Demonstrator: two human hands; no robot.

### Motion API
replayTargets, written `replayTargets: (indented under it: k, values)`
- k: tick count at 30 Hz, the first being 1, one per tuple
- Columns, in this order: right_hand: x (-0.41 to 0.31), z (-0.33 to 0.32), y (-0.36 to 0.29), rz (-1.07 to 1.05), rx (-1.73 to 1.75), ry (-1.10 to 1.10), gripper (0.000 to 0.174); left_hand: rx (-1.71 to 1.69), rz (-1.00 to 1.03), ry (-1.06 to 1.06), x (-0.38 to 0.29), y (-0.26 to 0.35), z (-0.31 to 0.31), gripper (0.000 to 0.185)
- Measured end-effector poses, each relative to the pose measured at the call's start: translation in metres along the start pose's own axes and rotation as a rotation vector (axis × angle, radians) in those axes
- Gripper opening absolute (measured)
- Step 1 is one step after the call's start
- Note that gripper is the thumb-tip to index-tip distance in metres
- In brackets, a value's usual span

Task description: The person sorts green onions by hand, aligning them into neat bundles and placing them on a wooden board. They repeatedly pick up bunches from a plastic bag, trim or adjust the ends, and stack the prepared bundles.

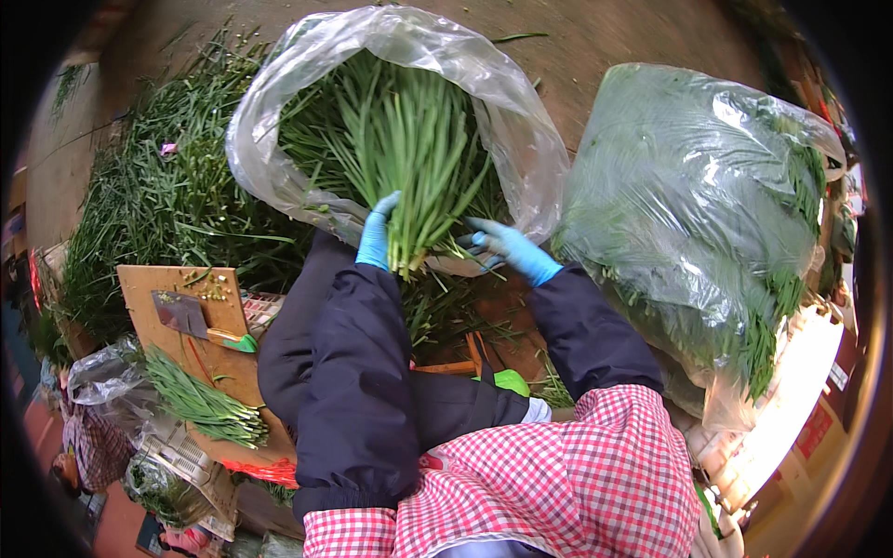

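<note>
My left hand (377, 234), in a blue glove, is closed around the lower stems of a bunch of long flat green leaves, like garlic chives (418, 153). The leaves fan out over the mouth of an open clear plastic bag (534, 150) with more greens inside. My right hand (508, 245), gloved too, is just right of the stem ends with its fingers apart; a few loose blades lie at its fingertips. To the left a cleaver (180, 314) with a green-tipped handle lies on a wooden board (167, 349), beside a second bunch of greens (206, 397).
Loose greens (174, 188) are heaped on the left. A large filled plastic bag (691, 202) stands on the right. Red plastic strands (261, 472) hang at the board's near edge. Another person (98, 439) is at the far lower left, near a white crate (185, 460).
</note>
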State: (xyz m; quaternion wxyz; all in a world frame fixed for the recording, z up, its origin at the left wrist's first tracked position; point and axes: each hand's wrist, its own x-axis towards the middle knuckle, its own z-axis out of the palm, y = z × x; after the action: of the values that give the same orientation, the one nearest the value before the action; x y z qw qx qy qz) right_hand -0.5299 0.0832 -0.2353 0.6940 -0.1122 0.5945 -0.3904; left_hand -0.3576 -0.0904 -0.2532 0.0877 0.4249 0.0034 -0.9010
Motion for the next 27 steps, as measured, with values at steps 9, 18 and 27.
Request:
replayTargets:
  k: [9, 18, 27]
  values:
    - [0.027, 0.054, -0.057, -0.378, 0.681, -0.246, 0.083, 1.899, 0.451, 0.552, -0.081, 0.005, 0.092, 0.064]
    - [-0.053, 0.102, -0.064, -0.320, 0.856, -0.156, 0.047, 2.583, 0.683, 0.679, -0.167, -0.076, 0.126, 0.084]
    - [-0.093, 0.047, -0.027, -0.216, 0.686, -0.750, 0.047, 1.622, 0.892, 0.184, -0.274, -0.094, 0.101, 0.070]
